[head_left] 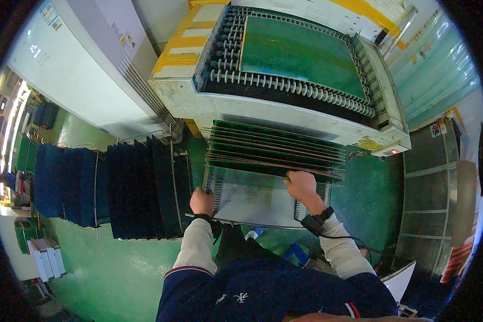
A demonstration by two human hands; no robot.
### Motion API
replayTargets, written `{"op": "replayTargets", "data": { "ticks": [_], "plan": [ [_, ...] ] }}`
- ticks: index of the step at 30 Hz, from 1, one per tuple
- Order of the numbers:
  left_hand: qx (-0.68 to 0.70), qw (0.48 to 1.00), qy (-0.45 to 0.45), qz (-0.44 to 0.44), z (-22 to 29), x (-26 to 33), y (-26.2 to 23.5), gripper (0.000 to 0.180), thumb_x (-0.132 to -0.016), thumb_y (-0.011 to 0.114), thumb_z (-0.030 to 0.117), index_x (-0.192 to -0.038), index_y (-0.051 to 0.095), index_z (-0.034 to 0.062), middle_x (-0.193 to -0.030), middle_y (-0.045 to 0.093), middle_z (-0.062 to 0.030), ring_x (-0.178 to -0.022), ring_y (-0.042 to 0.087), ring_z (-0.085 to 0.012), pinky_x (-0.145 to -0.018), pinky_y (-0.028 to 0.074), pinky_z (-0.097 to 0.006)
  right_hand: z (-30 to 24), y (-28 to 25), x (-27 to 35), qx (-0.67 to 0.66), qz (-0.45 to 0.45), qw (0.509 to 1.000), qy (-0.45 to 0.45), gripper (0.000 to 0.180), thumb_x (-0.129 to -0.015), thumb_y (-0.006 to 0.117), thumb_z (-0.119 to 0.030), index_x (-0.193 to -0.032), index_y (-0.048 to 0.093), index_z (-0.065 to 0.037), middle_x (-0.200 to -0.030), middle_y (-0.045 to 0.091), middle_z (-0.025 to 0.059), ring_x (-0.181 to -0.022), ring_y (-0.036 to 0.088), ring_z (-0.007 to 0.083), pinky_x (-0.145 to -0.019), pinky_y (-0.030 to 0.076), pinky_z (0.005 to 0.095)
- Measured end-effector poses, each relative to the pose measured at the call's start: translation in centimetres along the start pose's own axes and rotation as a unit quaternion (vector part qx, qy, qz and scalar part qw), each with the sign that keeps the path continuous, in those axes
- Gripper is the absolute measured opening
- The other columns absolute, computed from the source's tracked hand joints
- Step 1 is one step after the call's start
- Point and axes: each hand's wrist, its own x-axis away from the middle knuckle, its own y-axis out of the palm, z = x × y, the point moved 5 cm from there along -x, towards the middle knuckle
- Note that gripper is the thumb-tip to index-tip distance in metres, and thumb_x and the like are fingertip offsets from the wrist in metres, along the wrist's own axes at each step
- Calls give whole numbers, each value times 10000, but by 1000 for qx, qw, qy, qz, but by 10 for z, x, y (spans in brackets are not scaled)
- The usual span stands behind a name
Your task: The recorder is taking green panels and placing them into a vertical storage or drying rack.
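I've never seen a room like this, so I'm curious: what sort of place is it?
It looks like a factory workshop, possibly one handling circuit boards. A roller machine bears a large green panel, a rack before it holds thin panels on edge, and dark panels stand in rows at left.

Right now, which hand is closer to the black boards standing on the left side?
The left hand. It is just to the right of the black boards; the right hand is farther right, by the near edge of the green boards.
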Motion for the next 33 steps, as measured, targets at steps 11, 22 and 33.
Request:
{"op": "replayTargets", "data": {
  "ticks": [11, 22, 33],
  "plan": [
    [-4, 1000, -6, -13, -4, -2, 4, 354, -795, 729, 294, -973, 627, 6, -959, 698, -218, -918, 681, -409, -809, 551, -484, 0, -1, 0, -4, 7, 1000, -5, 267, -854, 679, -342, -932, 704, -88, -845, 707, 162, -840, 685, 373, -727, 531, 502],
    [-2, 1000, -2, -12, -6, -3, 6, 356, -782, 729, 287, -980, 624, 10, -962, 697, -221, -921, 680, -410, -808, 550, -485, -3, -4, 1, -4, -6, 1000, 8, 266, -854, 677, -338, -948, 701, -91, -837, 708, 163, -836, 682, 383, -731, 527, 507],
    [-1, 1000, 8, 8, -5, -3, 7, 359, -778, 736, 294, -973, 625, 13, -936, 700, -218, -896, 685, -410, -787, 553, -486, -2, -1, 2, -7, -7, 1000, 15, 252, -858, 667, -336, -937, 702, -99, -844, 709, 160, -836, 682, 380, -723, 524, 510]
  ]
}}
